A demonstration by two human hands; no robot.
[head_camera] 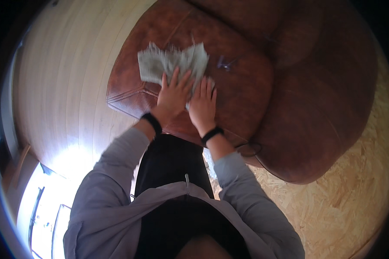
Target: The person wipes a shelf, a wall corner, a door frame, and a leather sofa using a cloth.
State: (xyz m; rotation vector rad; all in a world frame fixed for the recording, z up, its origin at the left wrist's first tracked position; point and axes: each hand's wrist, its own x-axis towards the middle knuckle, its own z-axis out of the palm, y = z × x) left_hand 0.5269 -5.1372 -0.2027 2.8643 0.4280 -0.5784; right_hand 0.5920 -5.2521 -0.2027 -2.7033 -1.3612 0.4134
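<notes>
A frayed grey-green cloth [171,63] lies spread on the seat of a brown leather sofa [243,94]. My left hand [175,94] presses down on the cloth's lower middle, its fingers spread. Beside it on the right, my right hand [203,102] rests over the cloth's lower right part with the fingers fairly close together. Whether either hand grips any fabric is hidden beneath the fingers. A small shiny patch [225,64] shows on the leather just right of the cloth.
The sofa's backrest [314,106] rises on the right, in front of an OSB board surface [337,207]. Pale wood planks [71,84] run along the left. A thin dark loop [251,149] lies at the seat's lower edge. Bright glare comes from the lower left.
</notes>
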